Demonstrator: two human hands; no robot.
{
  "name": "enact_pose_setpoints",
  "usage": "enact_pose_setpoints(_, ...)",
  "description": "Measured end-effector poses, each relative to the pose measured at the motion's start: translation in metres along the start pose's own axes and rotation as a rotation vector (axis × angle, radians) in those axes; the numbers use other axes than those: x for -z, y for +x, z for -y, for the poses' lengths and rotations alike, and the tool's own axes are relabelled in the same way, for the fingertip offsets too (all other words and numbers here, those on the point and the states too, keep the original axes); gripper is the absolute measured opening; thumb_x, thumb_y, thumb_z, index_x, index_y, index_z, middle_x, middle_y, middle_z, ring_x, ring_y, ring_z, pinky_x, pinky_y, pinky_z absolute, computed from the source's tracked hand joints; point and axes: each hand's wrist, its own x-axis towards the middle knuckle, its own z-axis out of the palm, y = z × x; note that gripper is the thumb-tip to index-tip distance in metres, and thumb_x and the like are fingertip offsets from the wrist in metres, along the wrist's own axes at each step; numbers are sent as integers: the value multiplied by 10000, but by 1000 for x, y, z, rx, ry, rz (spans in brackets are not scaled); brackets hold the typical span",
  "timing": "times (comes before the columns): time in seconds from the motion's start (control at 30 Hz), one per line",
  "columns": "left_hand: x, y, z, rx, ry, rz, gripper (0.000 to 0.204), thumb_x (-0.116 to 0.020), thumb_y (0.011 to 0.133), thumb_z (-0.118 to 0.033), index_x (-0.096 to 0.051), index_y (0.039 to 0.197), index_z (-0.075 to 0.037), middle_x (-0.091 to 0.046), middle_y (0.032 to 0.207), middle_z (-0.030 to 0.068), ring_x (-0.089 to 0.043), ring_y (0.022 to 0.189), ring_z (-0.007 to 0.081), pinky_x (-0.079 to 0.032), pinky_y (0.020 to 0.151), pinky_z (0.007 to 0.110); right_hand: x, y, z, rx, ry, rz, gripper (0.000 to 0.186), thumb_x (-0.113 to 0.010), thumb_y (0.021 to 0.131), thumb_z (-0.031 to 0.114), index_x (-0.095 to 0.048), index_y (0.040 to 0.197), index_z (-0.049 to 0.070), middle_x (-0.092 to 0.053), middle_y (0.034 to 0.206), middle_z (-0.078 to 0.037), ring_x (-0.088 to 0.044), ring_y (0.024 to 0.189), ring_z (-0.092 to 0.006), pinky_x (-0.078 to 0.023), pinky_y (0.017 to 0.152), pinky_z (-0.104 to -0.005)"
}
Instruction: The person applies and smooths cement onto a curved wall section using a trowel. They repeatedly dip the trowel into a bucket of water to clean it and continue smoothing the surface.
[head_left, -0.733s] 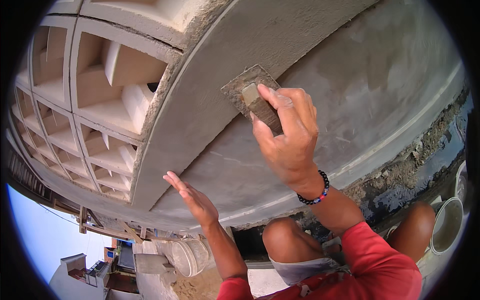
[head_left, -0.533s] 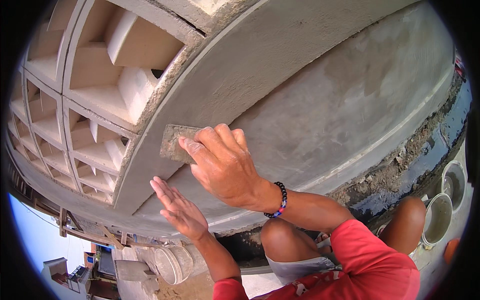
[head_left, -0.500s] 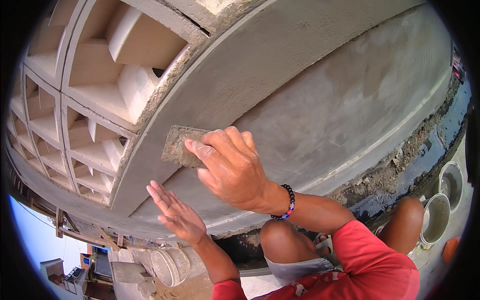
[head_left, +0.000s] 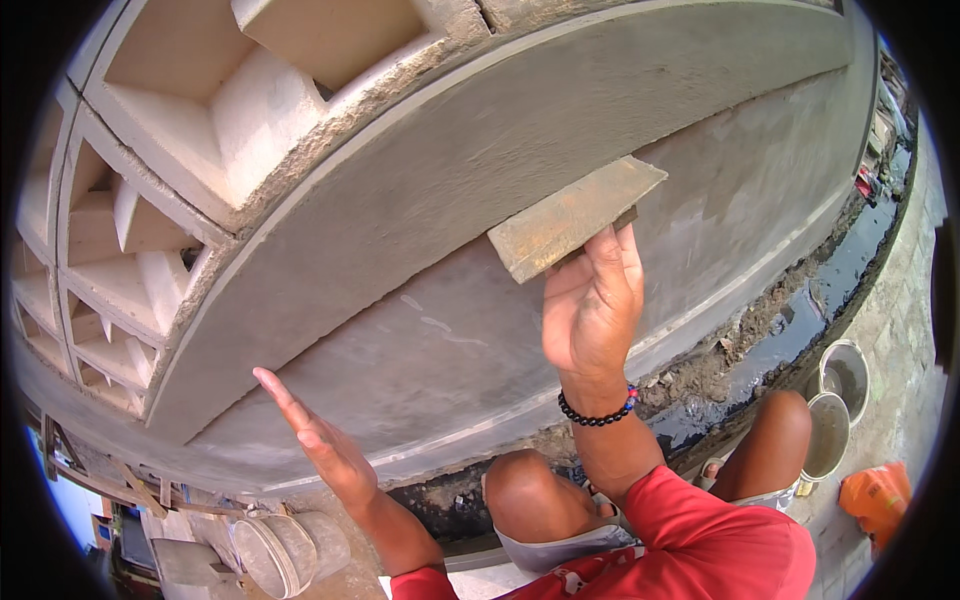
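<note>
My right hand (head_left: 592, 305) is closed on a rectangular trowel (head_left: 570, 215) with a cement-smeared blade. Its flat face shows; my fingers are under it, the handle mostly hidden. It is over the step between a rough, raised plaster band (head_left: 420, 170) and the smoother grey wall panel (head_left: 750, 165) below. Whether the blade touches the plaster I cannot tell. My left hand (head_left: 325, 445) is open, fingers straight and seen edge-on, near the lower-left end of that step. It holds nothing; contact with the wall is unclear.
Patterned pale breeze blocks (head_left: 170, 110) fill the upper left. A muddy channel with dark water (head_left: 835, 275) runs along the wall's foot. Buckets (head_left: 828, 435) and an orange bag (head_left: 875, 500) stand at right, a pale bucket (head_left: 265, 555) at lower left, my bent knees (head_left: 525, 485) between.
My right hand has turned the trowel over, showing the blade's face, and moved it to the right. My left hand has turned edge-on and sits further left in view. The camera view has shifted.
</note>
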Motion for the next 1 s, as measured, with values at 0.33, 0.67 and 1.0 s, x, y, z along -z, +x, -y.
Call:
enact_pose_setpoints(0.33,9,2,-16,71,8,-9,737,-240,995,-541,-136,1529,-42,-182,1575,182,-76,1476,285,31,1170,438,1,-66,-8,-267,-189,57,393,-646,908,67,-483,1245,-54,-592,1151,-98,-560,1052,-138,-455,929,-292)
enact_pose_setpoints(0.67,-1,-2,-23,-72,-24,-79,716,-233,1005,-509,-137,1523,-25,-166,1568,216,-66,1475,293,29,1174,435,-11,31,21,662,-1225,-4,349,-697,772,13,-628,1113,-8,-557,925,-80,-573,827,-207,-460,721,-331)
enact_pose_setpoints(1.0,15,-14,-30,-122,-33,-239,685,-229,1008,-476,-168,1513,-18,-195,1561,211,-113,1469,288,0,1171,434,-12,23,49,736,-1199,70,340,-691,760,17,-636,1093,-25,-603,958,-103,-595,833,-199,-473,734,-328)
